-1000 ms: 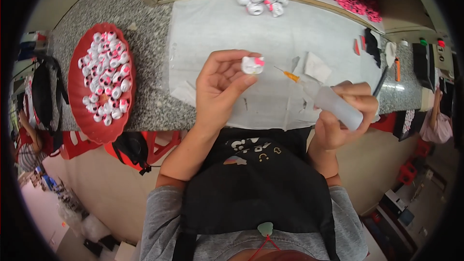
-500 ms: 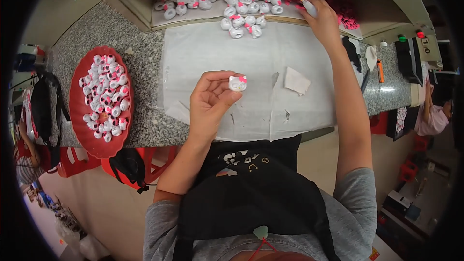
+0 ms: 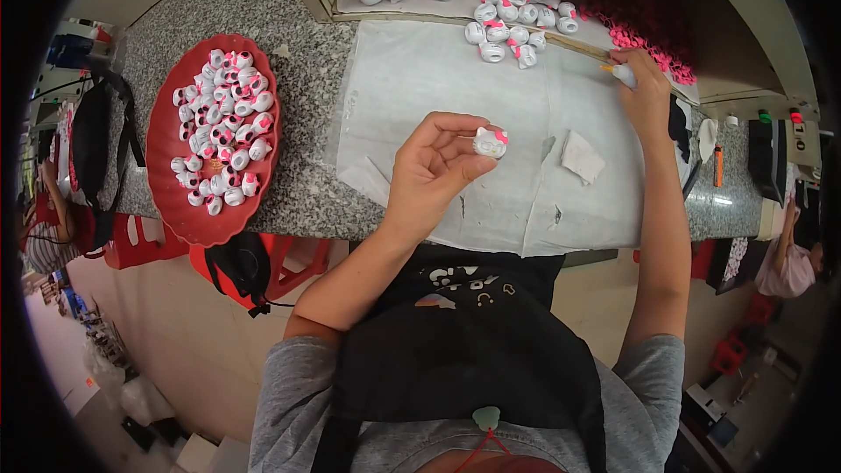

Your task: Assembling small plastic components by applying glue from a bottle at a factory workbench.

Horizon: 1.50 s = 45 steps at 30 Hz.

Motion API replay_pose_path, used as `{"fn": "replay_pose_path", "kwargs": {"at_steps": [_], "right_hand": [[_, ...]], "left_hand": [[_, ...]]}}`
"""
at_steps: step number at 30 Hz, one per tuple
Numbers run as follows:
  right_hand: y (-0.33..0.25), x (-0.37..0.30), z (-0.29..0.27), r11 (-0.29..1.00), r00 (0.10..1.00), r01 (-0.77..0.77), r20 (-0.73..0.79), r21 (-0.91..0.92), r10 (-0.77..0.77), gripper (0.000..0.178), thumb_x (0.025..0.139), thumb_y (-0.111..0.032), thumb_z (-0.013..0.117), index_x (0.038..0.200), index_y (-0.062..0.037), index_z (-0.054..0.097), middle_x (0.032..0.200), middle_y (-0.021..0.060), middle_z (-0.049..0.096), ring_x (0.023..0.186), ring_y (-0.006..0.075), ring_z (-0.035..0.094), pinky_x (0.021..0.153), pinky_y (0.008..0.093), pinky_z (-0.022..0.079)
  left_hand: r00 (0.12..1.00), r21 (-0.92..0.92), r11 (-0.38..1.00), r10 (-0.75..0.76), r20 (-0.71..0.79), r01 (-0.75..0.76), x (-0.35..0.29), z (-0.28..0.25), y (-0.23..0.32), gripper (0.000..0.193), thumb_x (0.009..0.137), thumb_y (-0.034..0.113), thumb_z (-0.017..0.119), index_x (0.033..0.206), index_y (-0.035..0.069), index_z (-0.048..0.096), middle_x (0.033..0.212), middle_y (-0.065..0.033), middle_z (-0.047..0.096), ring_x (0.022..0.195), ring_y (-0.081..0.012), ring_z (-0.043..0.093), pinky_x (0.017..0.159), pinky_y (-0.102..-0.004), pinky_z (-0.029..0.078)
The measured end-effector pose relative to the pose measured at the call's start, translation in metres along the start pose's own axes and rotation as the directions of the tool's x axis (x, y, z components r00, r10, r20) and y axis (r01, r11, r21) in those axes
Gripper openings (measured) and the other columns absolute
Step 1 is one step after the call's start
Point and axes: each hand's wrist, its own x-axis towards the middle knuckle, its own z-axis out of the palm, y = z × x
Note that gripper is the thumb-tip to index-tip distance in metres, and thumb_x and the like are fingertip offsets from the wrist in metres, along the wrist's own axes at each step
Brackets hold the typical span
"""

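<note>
Wears a black apron [image 3: 455,359] below the near edge of the worktop [image 3: 307,197], with wide straps [image 3: 336,429] at both sides. Displays on it a small print [image 3: 441,278] of white shapes, a pale patch and thin outlines. Shows a grey T-shirt [image 3: 293,385] with short sleeves [image 3: 654,363]. Carries a pale green pendant [image 3: 485,418] on a red cord [image 3: 491,440]. Has left hand [image 3: 438,162] and right hand [image 3: 645,92] bare.

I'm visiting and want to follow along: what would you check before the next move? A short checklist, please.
1. White cat-head piece held by the left hand: ok, between fingers and thumb.
2. Bottle held in the right hand: ok.
3. Orange tip clear of the cat-head piece: ok, well apart.
4. White sheet smooth: not ok, creased.
5. Liquid left in the bottle: cannot tell, mostly covered.
</note>
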Motion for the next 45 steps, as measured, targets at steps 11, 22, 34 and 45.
{"fn": "replay_pose_path", "kwargs": {"at_steps": [11,22,34,45], "right_hand": [[-0.148,-0.048,-0.017,-0.041,0.774,-0.520,0.491,0.853,0.400,0.010,0.064,0.006,0.054,0.070,0.0017,0.047,0.072,0.0140,0.051,0.050,0.0124,0.044,0.042,0.0214,0.037],[-0.158,-0.053,0.004,-0.247,0.735,-0.469,0.529,0.848,0.424,0.008,0.067,0.002,0.056,0.070,0.0003,0.049,0.075,0.0094,0.048,0.050,0.0111,0.044,0.040,0.0208,0.035],[-0.162,-0.055,0.002,-0.093,0.813,-0.420,0.420,0.903,0.403,0.026,0.062,0.003,0.061,0.084,-0.0005,0.048,0.074,0.0073,0.048,0.055,0.0096,0.044,0.041,0.0184,0.035],[-0.158,-0.058,0.005,-0.114,0.818,-0.463,0.473,0.879,0.328,0.027,0.064,0.002,0.063,0.089,0.0015,0.054,0.077,0.0064,0.055,0.056,0.0054,0.047,0.044,0.0168,0.037]], "left_hand": [[0.989,0.236,0.961,0.137,0.049,-0.145,-0.004,0.005,-0.004,0.029,0.070,-0.008,0.053,0.096,-0.003,0.042,0.098,-0.0153,0.050,0.091,-0.0186,0.051,0.076,-0.0274,0.043],[0.966,0.447,0.857,0.231,0.113,-0.257,-0.006,0.005,-0.005,0.026,0.070,-0.007,0.053,0.094,-0.002,0.044,0.100,-0.0165,0.049,0.092,-0.0204,0.050,0.077,-0.0294,0.043],[0.989,0.089,0.991,0.089,0.122,-0.100,-0.006,0.004,0.003,0.026,0.071,-0.003,0.055,0.095,-0.004,0.047,0.100,-0.0176,0.049,0.092,-0.0195,0.049,0.079,-0.0292,0.041],[0.979,0.106,0.993,0.031,0.203,-0.053,-0.007,0.001,0.000,0.022,0.071,-0.005,0.053,0.093,-0.003,0.053,0.096,-0.0123,0.053,0.090,-0.0174,0.050,0.078,-0.0273,0.040]]}}
